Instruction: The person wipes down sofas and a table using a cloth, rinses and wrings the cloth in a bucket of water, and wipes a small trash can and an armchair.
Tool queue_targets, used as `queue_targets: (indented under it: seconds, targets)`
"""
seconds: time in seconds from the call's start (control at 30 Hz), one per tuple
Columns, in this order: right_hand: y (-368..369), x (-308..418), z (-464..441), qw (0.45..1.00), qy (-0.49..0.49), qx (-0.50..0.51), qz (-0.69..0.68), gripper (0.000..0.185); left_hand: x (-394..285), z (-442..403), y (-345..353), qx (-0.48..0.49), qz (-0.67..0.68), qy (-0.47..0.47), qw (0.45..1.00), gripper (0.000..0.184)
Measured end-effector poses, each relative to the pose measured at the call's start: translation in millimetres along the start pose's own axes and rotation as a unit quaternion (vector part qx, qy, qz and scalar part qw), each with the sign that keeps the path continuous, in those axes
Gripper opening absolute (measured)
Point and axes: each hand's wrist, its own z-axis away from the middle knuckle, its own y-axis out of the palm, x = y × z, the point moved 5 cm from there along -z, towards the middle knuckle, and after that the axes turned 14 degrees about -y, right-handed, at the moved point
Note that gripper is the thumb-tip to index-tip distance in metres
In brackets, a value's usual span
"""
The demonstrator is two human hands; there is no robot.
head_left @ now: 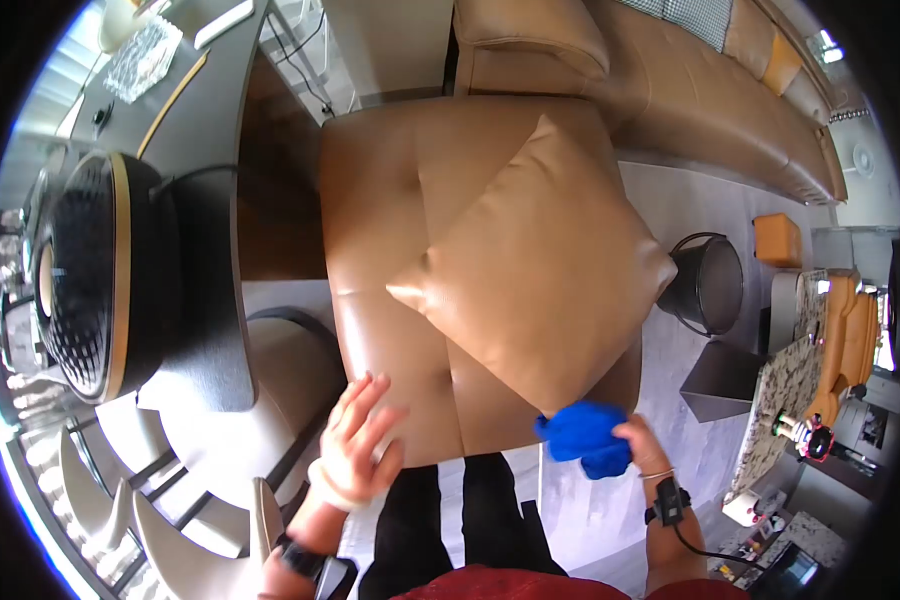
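Note:
A tan leather cushion (540, 260) lies turned like a diamond on a brown leather ottoman (370, 170). In my right hand (645, 445) is a bunched blue cloth (582, 437), held just by the cushion's near corner. Whether the cloth touches that corner I cannot tell. My left hand (362, 440) hovers over the ottoman's near left corner, fingers spread, with nothing in it. Both wrists carry dark bands, and a cable runs from the device on the right one.
A dark bucket (705, 285) stands on the floor right of the ottoman. To the left, a dark desk (205, 330) bears a black round fan-like device (95, 275). A brown leather sofa (690, 110) runs along the back. At lower left is a pale chair (180, 540).

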Motion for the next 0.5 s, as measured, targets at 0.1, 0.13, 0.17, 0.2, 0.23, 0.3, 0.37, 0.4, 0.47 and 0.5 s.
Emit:
queue_targets:
  seconds: [0.1,0.13,0.17,0.2,0.23,0.3,0.37,0.4,0.47,0.5]
  targets:
    - [-93.1,-13.5,4.0,0.962,-0.104,-0.244,-0.064,0.032,115.5,63.0,95.6,-0.036,0.137,-0.263,0.954,0.046]
    - [-116.5,-9.7,0.6,0.939,-0.144,-0.311,-0.031,0.031,143.2,88.4,114.3,-0.051,0.102,-0.368,0.923,0.051]
    - [-140.9,-18.4,-6.8,0.921,-0.133,-0.365,-0.034,0.031,169.5,113.4,130.9,-0.044,0.089,-0.430,0.897,0.057]
    - [-158.6,-22.1,-20.0,0.920,-0.145,-0.364,-0.015,0.034,192.8,139.0,145.6,-0.053,0.093,-0.463,0.880,0.059]
    - [-180.2,-28.4,-34.5,0.923,-0.146,-0.355,0.037,0.035,202.8,154.9,150.5,-0.047,0.071,-0.482,0.872,0.060]
    - [-222.0,-47.5,-73.2,0.926,-0.138,-0.346,0.068,0.036,223.6,179.7,163.5,-0.032,0.070,-0.500,0.863,0.061]
    - [-245.2,-40.6,-108.9,0.889,-0.129,-0.262,0.352,0.035,248.6,194.9,182.8,-0.017,0.088,-0.497,0.863,0.059]
    - [-235.0,-40.5,-127.7,0.921,-0.114,-0.258,0.269,0.039,236.8,178.0,176.4,-0.014,0.143,-0.502,0.853,0.058]
    - [-266.7,-78.2,-176.8,0.945,-0.073,-0.254,0.193,0.050,273.8,177.9,197.7,-0.048,0.289,-0.479,0.828,0.064]
    - [-242.6,-70.0,-188.6,0.946,-0.088,-0.252,0.186,0.044,278.9,156.9,194.0,-0.028,0.362,-0.467,0.806,0.069]
